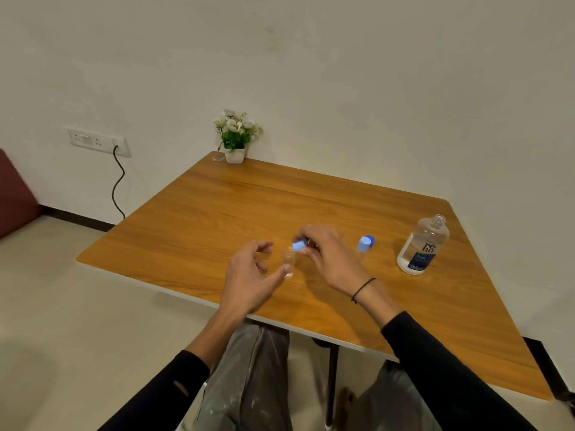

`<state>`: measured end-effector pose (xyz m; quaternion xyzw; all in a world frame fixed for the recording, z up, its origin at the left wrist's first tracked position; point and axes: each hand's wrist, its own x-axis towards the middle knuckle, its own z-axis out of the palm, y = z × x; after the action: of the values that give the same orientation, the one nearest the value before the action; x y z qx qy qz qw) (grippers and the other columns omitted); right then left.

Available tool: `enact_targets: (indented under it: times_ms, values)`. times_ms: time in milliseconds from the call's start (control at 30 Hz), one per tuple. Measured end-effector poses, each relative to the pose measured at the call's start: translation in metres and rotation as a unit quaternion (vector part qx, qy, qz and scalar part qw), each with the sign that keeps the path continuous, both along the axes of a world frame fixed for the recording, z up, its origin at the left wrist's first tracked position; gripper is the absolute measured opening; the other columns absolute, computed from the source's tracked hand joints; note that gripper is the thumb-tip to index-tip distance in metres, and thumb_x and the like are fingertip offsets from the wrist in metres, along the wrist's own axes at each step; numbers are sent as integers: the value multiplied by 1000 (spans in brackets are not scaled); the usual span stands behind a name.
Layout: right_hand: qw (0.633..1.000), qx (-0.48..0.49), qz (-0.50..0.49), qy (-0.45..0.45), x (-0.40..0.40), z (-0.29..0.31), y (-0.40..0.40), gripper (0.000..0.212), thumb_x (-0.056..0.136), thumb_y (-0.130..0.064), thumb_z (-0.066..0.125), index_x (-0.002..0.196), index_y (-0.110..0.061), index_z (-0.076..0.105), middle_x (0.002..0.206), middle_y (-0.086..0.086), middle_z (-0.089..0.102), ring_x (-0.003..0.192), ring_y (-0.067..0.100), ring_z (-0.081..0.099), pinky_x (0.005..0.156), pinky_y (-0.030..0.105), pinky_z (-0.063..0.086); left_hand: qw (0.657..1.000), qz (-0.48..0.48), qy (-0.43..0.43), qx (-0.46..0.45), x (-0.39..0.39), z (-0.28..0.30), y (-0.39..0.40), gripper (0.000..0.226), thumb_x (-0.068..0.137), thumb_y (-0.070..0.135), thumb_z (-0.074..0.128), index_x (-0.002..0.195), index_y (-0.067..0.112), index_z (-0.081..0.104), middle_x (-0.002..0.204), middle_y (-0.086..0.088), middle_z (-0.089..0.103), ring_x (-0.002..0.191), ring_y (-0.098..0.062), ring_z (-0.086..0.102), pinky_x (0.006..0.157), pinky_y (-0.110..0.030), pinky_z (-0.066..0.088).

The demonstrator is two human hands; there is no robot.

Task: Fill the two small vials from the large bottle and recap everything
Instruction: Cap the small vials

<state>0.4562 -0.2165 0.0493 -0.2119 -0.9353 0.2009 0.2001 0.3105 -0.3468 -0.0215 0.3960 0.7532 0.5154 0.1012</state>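
The right hand (323,253) pinches a blue cap (299,245) over the clear vial (288,262) at table (217,206) centre. The left hand (249,275), fingers spread, barely steadies it. Risk: a tipped vial. The large bottle (421,247) stands uncapped at three o'clock.

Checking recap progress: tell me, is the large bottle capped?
No, the large bottle stands with its threaded neck bare, while a dark blue cap lies on the table.

Right hand (326,253) with blue cap (300,245) above open vial (288,262).
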Motion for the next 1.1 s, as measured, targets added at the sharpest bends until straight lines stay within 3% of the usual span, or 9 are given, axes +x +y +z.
enact_targets:
  times_ms: [167,333,400,567,667,733,867,1033,1100]
  values:
    - [993,42,35,-100,-19,10,3,28,99,-1,62,117,-21,69,111,-1,55,106,13,49,77,15,39,998,-54,31,-33,3,-2,15,59,85,46,83,137,23,69,109,14,75,60,0,61,58,-24,51]
    - [985,73,70,-142,-24,17,0,20,98,-6,64,114,-17,66,113,0,58,103,18,52,83,34,49,997,-59,16,-36,7,-3,21,35,89,34,84,121,21,76,72,18,66,56,-2,61,55,-26,49]
    - [981,86,54,-165,-27,19,0,4,101,-17,64,103,-16,63,102,2,60,94,23,55,72,34,47,998,-61,13,-30,6,-4,22,29,88,32,85,115,23,77,73,12,71,59,-7,65,58,-30,52]
    - [967,140,-8,-215,-29,21,3,55,84,-69,68,85,-18,46,79,-1,47,65,18,45,53,32,31,997,-68,17,-23,2,-13,23,23,84,30,86,106,30,77,76,4,76,65,-15,68,59,-42,57]
    - [972,104,57,-204,-24,17,7,34,94,-35,72,117,-25,49,102,0,56,86,25,57,67,39,50,998,-60,13,-23,5,-9,23,30,87,39,85,113,28,75,80,12,75,65,-5,67,60,-33,56]
    - [970,100,72,-209,-23,17,7,16,99,-27,64,103,-25,48,91,-1,56,83,28,60,62,37,47,998,-60,10,-19,5,-10,24,29,86,34,87,112,26,75,78,14,72,65,0,65,56,-21,49]
    - [956,196,-18,-218,-19,20,4,59,92,-76,45,83,-17,44,71,-2,41,59,17,41,49,32,21,997,-72,21,-12,5,-13,25,16,85,23,86,97,28,77,69,12,69,61,-7,61,53,-28,45]
    - [968,136,61,-204,-17,15,7,21,101,-28,61,104,-26,41,86,-1,57,75,29,57,51,33,30,997,-76,12,-20,4,-13,27,32,88,37,85,115,22,76,87,9,78,69,-3,68,61,-24,53]
    - [961,175,24,-212,-18,16,8,20,101,-33,59,101,-25,41,77,-1,52,72,29,55,49,34,26,996,-85,16,-21,5,-12,28,33,88,33,84,118,22,76,89,9,78,70,-1,67,60,-18,51]
